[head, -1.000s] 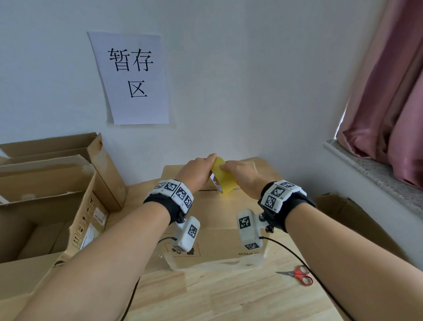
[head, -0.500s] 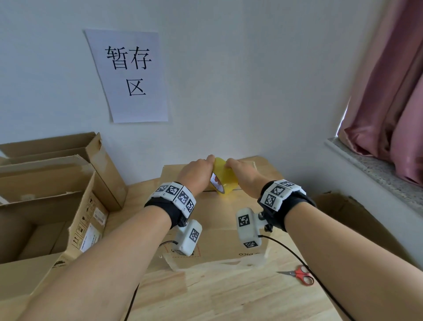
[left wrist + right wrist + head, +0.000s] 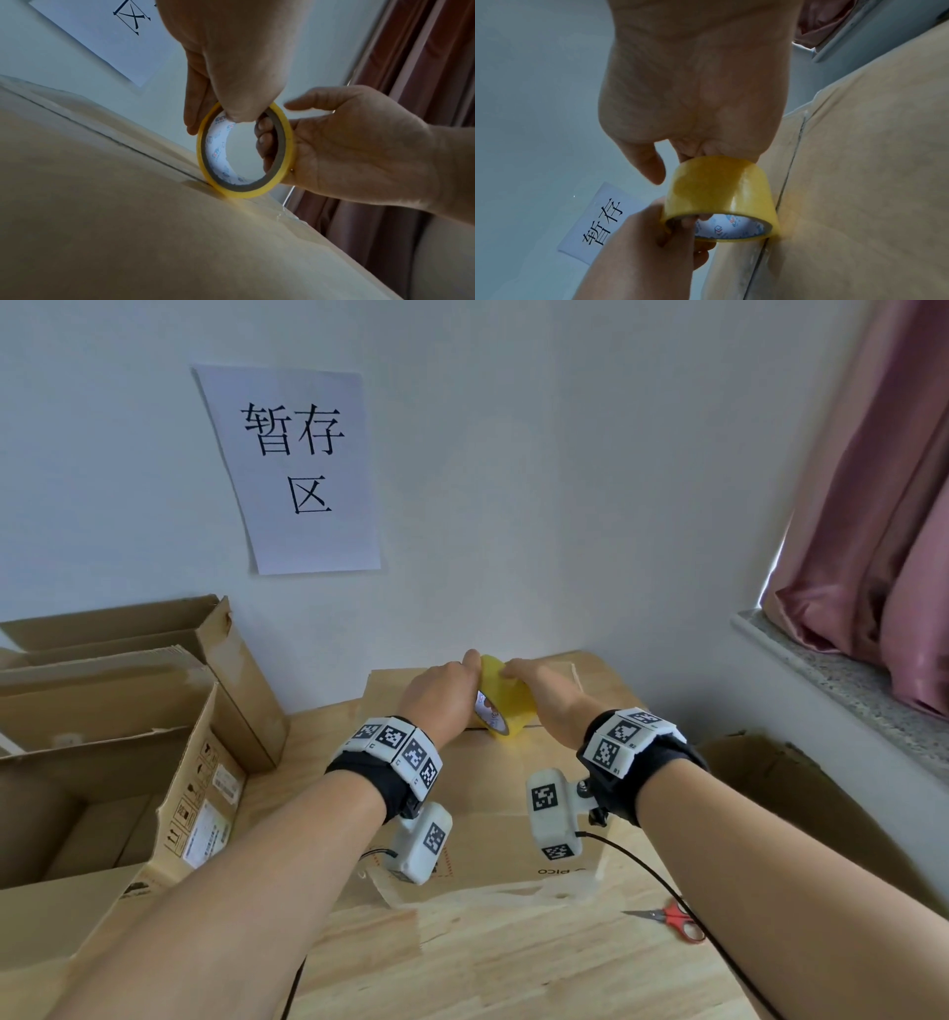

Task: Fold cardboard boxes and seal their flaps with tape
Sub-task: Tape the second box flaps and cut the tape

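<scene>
A yellow tape roll stands on edge on the closed top of a cardboard box, right on the seam between its flaps. My left hand grips the roll from the left, thumb inside the core and fingers on the outer face, as the left wrist view shows on the roll. My right hand holds it from the right, with fingers curled through the core. In the right wrist view the roll touches the seam of the box, and the left hand is below it.
Red-handled scissors lie on the wooden table at the right. Open cardboard boxes stand at the left. A paper sign hangs on the wall behind. A windowsill and pink curtain are to the right.
Both hands have closed in a little around the roll, which has tipped slightly. It stays at about the same spot on the box top.
</scene>
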Demonstrator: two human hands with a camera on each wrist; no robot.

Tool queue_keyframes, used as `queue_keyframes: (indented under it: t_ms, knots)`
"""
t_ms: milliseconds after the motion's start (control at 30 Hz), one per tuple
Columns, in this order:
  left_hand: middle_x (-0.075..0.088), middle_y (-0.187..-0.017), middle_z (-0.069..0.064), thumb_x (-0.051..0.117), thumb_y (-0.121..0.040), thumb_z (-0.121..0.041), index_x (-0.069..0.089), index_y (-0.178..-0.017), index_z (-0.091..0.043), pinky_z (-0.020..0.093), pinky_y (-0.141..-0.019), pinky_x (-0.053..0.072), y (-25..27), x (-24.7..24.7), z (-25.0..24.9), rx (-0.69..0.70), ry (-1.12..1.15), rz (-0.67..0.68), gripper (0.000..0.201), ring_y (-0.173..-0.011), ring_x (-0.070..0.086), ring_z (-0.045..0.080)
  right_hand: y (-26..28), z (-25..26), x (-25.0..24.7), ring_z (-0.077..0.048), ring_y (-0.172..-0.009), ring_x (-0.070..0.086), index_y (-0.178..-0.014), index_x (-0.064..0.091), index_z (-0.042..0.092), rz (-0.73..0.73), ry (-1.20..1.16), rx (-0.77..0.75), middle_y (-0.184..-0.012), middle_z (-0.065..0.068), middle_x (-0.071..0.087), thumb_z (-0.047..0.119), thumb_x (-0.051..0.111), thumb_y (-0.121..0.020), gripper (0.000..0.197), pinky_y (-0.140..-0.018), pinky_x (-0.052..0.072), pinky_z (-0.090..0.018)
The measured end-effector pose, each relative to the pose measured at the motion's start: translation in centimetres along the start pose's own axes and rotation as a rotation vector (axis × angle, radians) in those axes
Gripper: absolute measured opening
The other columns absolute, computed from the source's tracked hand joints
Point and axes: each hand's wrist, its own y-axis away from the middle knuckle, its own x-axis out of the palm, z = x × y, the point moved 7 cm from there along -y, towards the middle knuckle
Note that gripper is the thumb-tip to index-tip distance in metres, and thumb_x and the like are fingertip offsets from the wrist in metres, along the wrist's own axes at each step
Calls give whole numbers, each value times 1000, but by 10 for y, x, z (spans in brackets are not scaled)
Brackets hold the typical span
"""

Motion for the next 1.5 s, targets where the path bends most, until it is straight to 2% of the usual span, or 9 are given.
queue_keyframes:
  t_ms: [133,233,300,400,600,733,867,1067,1500]
  knots:
    - [63,-98,15,39,-92,-3,39,-115,-4,33,-60,39,2,1,1,5,-12,5,22,-83,61,33,-1,1,0,-27,-109,57,-109,62,-1,-11,50,-64,-117,-16,63,30,50,-96,35,-101,42,-38]
    - [63,-97,15,40,-93,-3,39,-114,-4,34,-59,37,4,2,3,-3,-1,8,22,-81,60,33,4,3,1,-22,-87,50,-93,62,1,33,51,-83,-92,-16,58,17,48,-96,21,-80,44,-25]
    - [62,-96,16,40,-92,-3,39,-114,-4,34,-58,37,5,2,3,-6,13,8,21,-80,60,33,5,3,0,-16,-86,43,-107,61,2,56,96,-95,-97,-5,48,12,43,-98,22,-64,35,-13]
    - [62,-97,16,39,-92,-2,39,-114,-4,34,-59,37,3,1,2,-6,18,5,22,-82,61,34,2,0,-3,-9,-81,44,-128,52,4,65,70,-105,-110,-1,42,17,42,-98,34,-61,31,-11]
    - [62,-100,18,36,-93,-2,40,-118,-3,34,-61,37,2,1,5,-17,73,7,26,-86,61,35,-4,5,0,-20,-80,41,-88,56,8,68,147,-138,-76,-2,45,15,45,-90,13,-70,32,-28]
    - [60,-111,23,35,-95,-6,38,-132,-7,34,-71,41,3,9,23,-113,375,84,37,-96,58,38,1,3,5,-11,-78,48,-80,62,19,162,116,-181,-77,4,56,21,49,-64,21,-74,35,-25]
    - [46,-140,10,35,-93,0,33,-145,-14,24,-92,35,4,-3,36,-113,621,64,53,-124,47,25,-2,8,3,-12,-80,50,-86,63,21,156,115,-233,-82,3,58,5,50,-84,21,-77,37,-25]
    - [56,-120,3,44,-98,-16,61,-124,-16,21,-88,39,5,-19,33,-52,648,-157,31,-105,56,18,-5,7,8,-16,-84,52,-99,63,15,123,126,-227,-90,-4,60,1,48,-88,23,-72,41,-24]
    - [63,-91,0,61,-88,-15,69,-85,-10,28,-79,48,10,-31,31,-103,720,-307,10,-83,58,14,-9,6,11,-17,-88,55,-106,65,11,110,140,-224,-96,-6,62,4,49,-89,25,-71,43,-21]
